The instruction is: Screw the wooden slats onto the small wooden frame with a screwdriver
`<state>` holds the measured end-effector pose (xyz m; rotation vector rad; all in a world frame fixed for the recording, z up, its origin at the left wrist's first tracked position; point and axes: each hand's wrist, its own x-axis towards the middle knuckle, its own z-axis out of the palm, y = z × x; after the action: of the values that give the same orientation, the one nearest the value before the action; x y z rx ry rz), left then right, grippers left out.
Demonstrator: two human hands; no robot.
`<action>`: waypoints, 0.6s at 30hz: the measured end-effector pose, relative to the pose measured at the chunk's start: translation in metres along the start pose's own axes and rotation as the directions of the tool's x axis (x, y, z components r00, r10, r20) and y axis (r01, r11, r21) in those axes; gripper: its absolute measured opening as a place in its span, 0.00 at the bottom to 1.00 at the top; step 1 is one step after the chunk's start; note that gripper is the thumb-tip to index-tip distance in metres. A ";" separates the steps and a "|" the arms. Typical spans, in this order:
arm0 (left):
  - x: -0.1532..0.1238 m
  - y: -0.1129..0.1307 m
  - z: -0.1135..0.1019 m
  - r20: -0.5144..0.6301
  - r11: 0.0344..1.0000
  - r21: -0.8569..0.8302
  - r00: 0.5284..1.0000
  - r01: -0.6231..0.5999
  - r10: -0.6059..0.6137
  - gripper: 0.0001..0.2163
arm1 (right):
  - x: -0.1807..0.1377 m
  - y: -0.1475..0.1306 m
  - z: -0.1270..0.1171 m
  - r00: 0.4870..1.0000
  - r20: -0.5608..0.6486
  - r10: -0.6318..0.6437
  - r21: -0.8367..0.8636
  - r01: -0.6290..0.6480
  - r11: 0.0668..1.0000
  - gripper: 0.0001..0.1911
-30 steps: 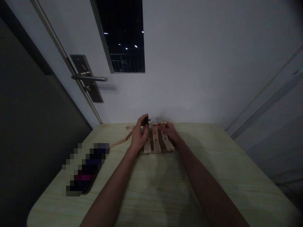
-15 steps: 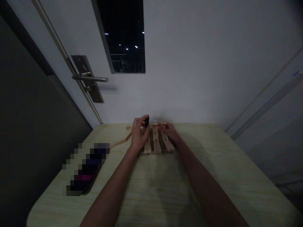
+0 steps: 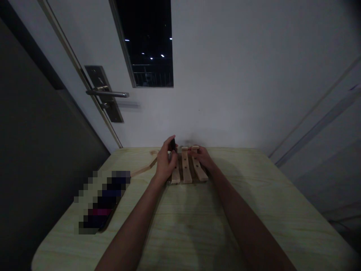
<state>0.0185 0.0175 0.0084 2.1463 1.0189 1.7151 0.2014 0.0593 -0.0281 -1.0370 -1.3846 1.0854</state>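
Three pale wooden strips with dark holes lie side by side near the table's far edge: a left strip (image 3: 175, 175), a middle strip (image 3: 186, 165) and a right strip (image 3: 200, 171). Something brownish and see-through shows beneath them. My left hand (image 3: 165, 162) pinches a small dark piece (image 3: 173, 144) between thumb and fingers, over the far end of the left strip. At the far end of the right strip, my right hand (image 3: 203, 157) has its fingers closed around the wood.
Another bent wooden strip (image 3: 143, 169) lies left of my left hand. A phone (image 3: 113, 210), partly blurred out, rests on the left of the table (image 3: 270, 226). Behind the table stands a white door (image 3: 220, 94) with a metal handle (image 3: 113, 94) and a dark window.
The dark piece in my left hand has tilted and shifted slightly left, with the fingertips turning along with it. My right hand and the strips have stayed in place.
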 end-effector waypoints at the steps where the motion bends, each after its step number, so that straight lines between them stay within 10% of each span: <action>1: 0.000 0.000 0.000 0.005 1.000 -0.010 1.000 0.000 0.000 0.23 | 0.000 0.000 0.000 1.000 -0.002 0.003 0.002 -0.003 1.000 0.16; 18: 0.001 -0.001 0.000 -0.038 0.994 0.101 0.999 -0.031 0.035 0.23 | -0.001 -0.005 0.002 1.000 -0.005 0.023 0.019 -0.023 1.000 0.17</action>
<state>0.0187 0.0193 0.0086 2.2105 1.1079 1.7635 0.1997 0.0574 -0.0238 -1.0443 -1.3587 1.1097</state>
